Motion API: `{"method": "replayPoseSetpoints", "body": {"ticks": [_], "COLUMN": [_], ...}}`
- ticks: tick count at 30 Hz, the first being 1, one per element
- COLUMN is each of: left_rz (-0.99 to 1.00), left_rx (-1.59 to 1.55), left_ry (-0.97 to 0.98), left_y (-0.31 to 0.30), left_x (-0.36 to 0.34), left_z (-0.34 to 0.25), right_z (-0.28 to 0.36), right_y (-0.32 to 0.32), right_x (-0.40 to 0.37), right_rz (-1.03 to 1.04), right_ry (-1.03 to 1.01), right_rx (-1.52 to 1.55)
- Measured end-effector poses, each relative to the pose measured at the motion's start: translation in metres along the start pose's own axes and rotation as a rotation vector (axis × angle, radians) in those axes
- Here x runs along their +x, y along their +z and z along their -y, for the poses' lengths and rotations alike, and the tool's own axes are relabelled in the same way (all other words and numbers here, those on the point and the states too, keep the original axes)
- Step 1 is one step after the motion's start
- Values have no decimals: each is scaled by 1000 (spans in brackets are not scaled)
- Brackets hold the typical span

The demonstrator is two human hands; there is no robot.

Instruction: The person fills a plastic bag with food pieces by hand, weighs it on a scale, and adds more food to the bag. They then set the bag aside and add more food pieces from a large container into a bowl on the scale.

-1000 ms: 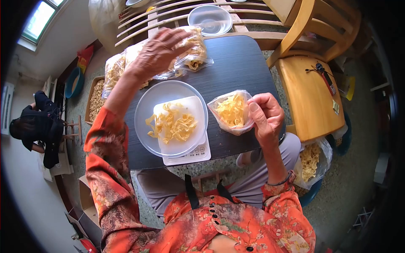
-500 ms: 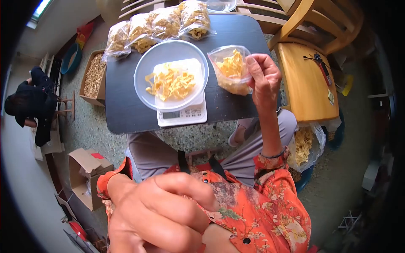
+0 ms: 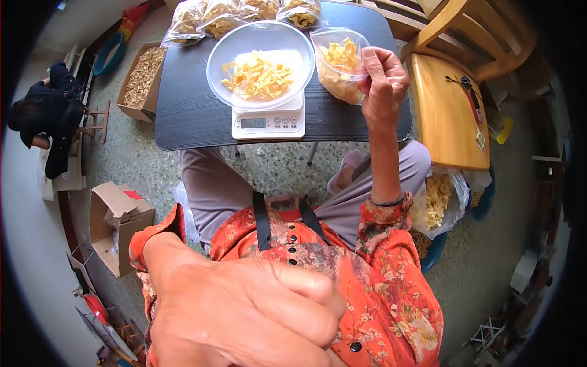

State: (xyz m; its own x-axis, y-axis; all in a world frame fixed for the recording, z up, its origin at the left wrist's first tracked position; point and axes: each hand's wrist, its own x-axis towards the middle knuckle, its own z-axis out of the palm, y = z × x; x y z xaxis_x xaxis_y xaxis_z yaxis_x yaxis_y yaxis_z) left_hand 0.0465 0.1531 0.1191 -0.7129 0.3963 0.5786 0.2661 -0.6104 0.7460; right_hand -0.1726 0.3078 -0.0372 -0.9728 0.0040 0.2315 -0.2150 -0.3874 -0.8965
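My right hand (image 3: 386,82) pinches the rim of a clear plastic bag (image 3: 340,85) and keeps its mouth open. Yellow, curled dried pieces fill part of the bag, which rests on the dark table. To its left, a clear round bowl (image 3: 215,78) with a small heap of the same yellow pieces (image 3: 257,76) sits on a white kitchen scale (image 3: 268,130) with a lit display. My left hand (image 3: 244,309) is raised close to the camera, over my lap, its fingers curled. Its fingertips are hidden, so anything in them cannot be seen.
Several filled bags (image 3: 220,18) line the back of the table (image 3: 195,131). On the right are a wooden chair (image 3: 449,110) and an open bag of yellow pieces (image 3: 438,202). Cardboard boxes (image 3: 143,79) stand on the left, near a seated person (image 3: 52,113).
The view has tilted down, so the table sits higher in the picture. My left hand fills more of the lower frame, still curled. My right hand keeps its grip on the bag.
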Motion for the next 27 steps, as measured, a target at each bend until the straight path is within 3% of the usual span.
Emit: {"method": "replayPoseSetpoints", "body": {"ticks": [5,9,10,13,18,21,26,27], "left_rz": [120,-579,-189,-154,-6,73,15,-7], "left_rx": [52,958,1127,1650,1547,1588,1587,1591], "left_ry": [-33,-191,-155,-249,-580,-611,-663,-596], "left_y": [-3,-39,-70,-148,-203,-208,-205,-206], "left_x": [15,2,37,37,37,36,35,33], "left_z": [-11,3,-8,37,90,101,97,94], "right_z": [2,5,6,6,4,5,6,7], "right_y": [-8,-11,-11,-11,-12,-14,-15,-15], "right_x": [-4,-7,-8,-10,-9,-8,-8,-8], "right_rz": [-11,-30,-20,8,38,46,39,36], "right_ry": [-21,-30,-29,-20,-23,-9,-29,-30], "right_rx": [45,59,46,52,22,18,13,8]}}
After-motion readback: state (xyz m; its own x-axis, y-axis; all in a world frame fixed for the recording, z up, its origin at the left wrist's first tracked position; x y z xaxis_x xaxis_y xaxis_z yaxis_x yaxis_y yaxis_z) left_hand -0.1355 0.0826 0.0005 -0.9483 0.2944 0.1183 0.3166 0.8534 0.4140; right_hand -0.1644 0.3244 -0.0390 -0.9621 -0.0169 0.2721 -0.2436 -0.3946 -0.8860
